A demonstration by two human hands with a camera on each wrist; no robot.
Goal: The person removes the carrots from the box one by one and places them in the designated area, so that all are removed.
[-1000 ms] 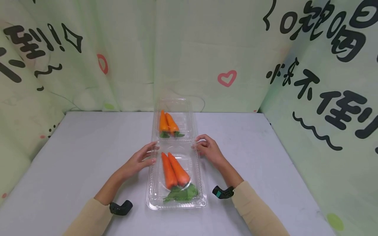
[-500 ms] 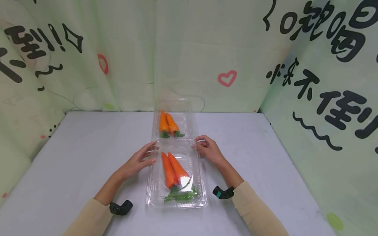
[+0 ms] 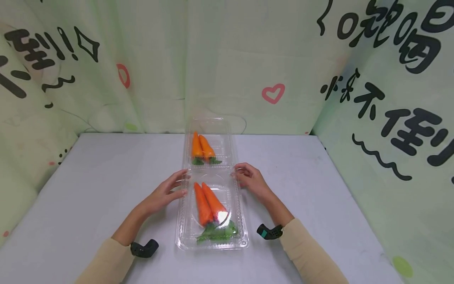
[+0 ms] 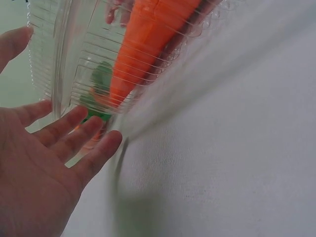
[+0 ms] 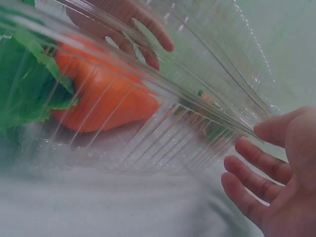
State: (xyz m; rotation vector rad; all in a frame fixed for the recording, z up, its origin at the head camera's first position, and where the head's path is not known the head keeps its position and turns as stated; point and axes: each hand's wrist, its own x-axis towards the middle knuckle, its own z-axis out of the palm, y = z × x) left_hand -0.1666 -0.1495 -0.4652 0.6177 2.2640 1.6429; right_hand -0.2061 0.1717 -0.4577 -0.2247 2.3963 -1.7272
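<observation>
Two orange carrots point(image 3: 214, 202) lie in a clear ridged container point(image 3: 241, 221), leafy greens point(image 3: 218, 233) toward the tabletop's point(image 3: 88, 177) near edge — and, nearer the far edge, I see paler carrots point(image 3: 207, 148), likewise behind clear plastic point(image 3: 225, 148).

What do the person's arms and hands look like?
The left hand and right hand wear no gloves. The left sleeve and right sleeve are plain beige. At their ends, the left gadget and right gadget are curved and black, the right one with a small teal patch.
</observation>
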